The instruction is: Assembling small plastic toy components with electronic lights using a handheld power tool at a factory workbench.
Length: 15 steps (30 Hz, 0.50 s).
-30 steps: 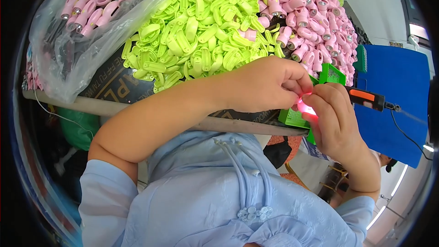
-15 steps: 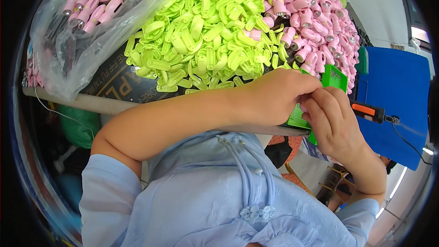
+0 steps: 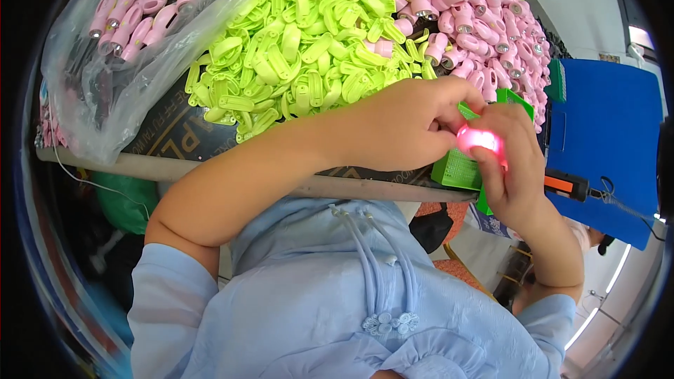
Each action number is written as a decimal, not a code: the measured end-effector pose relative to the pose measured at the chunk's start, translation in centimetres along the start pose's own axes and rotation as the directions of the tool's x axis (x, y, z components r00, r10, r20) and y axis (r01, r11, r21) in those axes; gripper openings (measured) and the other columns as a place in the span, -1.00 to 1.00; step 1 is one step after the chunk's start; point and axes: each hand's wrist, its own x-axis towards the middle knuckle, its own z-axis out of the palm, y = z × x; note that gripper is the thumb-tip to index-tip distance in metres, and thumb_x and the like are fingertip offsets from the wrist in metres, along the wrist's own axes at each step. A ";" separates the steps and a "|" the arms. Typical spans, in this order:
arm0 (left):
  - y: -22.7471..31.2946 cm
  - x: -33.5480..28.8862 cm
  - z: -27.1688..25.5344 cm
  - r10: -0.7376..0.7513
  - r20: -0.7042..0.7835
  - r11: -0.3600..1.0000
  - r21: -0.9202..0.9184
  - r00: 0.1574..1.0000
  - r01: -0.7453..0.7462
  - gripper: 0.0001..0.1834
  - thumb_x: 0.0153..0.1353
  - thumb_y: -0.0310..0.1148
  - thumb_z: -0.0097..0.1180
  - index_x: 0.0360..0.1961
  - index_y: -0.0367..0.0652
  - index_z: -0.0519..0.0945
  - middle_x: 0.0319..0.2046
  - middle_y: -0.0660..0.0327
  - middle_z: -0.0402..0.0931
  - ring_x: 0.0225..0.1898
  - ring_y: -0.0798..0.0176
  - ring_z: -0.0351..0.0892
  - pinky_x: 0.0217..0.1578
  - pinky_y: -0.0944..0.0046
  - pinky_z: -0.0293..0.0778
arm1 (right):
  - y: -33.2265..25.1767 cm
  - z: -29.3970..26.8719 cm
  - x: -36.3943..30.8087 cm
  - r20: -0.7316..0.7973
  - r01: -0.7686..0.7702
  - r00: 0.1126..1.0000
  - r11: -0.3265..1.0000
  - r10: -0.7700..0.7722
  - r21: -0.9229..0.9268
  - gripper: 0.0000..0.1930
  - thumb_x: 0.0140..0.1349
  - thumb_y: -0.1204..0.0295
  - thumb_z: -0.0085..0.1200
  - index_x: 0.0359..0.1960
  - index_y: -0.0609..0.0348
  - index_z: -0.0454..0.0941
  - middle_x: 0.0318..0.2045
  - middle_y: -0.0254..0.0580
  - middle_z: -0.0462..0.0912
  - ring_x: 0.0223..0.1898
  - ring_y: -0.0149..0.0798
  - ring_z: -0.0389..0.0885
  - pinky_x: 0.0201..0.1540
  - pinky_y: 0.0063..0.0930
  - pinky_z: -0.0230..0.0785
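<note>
A small pink flashlight [image 3: 479, 140] glows brightly in the fingers of my right hand [image 3: 518, 158], which is closed round it. The glare washes out its details. My left hand [image 3: 441, 125] is just to its left, thumb and fingers pinched together; what they hold, if anything, is hidden. Both hands are over a bright green perforated tray [image 3: 458, 172], partly covering it. Beyond my left forearm lies a heap of yellow-green plastic covers [image 3: 302, 52]. A large pile of pink flashlights [image 3: 484, 24] with silvery ends spreads behind my hands.
A clear plastic bag [image 3: 88, 109] at the far left lies by more pink flashlights [image 3: 130, 21]. An orange and black power screwdriver [image 3: 567, 184] with a coiled cord is right of my right hand, before a blue panel [image 3: 607, 133]. The table's front edge [image 3: 337, 188] runs below my left forearm.
The flashlight, mostly hidden in my fingers before, now shows and is lit pink. My hands have moved slightly up and a little apart, and the view has shifted a little.
</note>
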 end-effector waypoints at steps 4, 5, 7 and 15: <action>2.5 -0.8 -0.1 0.067 -0.085 0.943 0.331 0.994 -0.035 -0.51 0.13 -0.59 0.18 0.13 -0.15 0.47 -0.22 0.15 0.66 -0.12 0.27 0.62 -0.14 0.27 0.48 | -0.4 2.0 -1.0 0.005 -0.330 0.885 0.619 0.466 0.713 -0.84 0.39 0.53 -0.02 -0.05 0.28 0.48 -0.15 -0.17 0.56 -0.11 -0.32 0.54 -0.04 -0.44 0.40; 2.6 -0.9 -0.3 0.073 -0.067 0.939 0.340 0.995 -0.046 -0.51 0.13 -0.59 0.18 0.13 -0.15 0.47 -0.22 0.15 0.66 -0.12 0.27 0.62 -0.14 0.27 0.48 | -0.7 2.6 -1.1 0.077 -0.338 0.824 0.378 0.562 0.862 -0.82 0.42 0.50 -0.03 -0.02 0.27 0.48 -0.13 -0.21 0.57 -0.09 -0.39 0.53 -0.01 -0.48 0.40; 2.4 -0.9 -0.6 0.359 0.066 0.588 0.759 0.931 -0.281 -0.57 0.07 -0.51 0.29 0.03 -0.12 0.57 -0.31 0.16 0.62 -0.19 0.20 0.60 -0.17 0.24 0.48 | -0.7 3.5 -1.6 0.211 -0.295 0.780 0.049 0.589 0.954 -0.73 0.44 0.45 -0.02 0.12 0.25 0.40 -0.05 -0.25 0.57 -0.08 -0.47 0.53 -0.01 -0.59 0.40; 1.4 -1.1 0.5 0.425 -0.077 0.752 0.585 0.902 -0.304 -0.57 -0.06 -0.51 0.43 -0.08 -0.12 0.66 -0.08 0.15 0.54 -0.12 0.16 0.59 -0.13 0.25 0.53 | -0.3 5.3 -1.9 0.180 -0.069 0.825 -0.221 0.536 0.973 -0.81 0.44 0.43 0.05 -0.01 0.19 0.40 -0.20 -0.35 0.52 -0.20 -0.54 0.49 -0.17 -0.62 0.36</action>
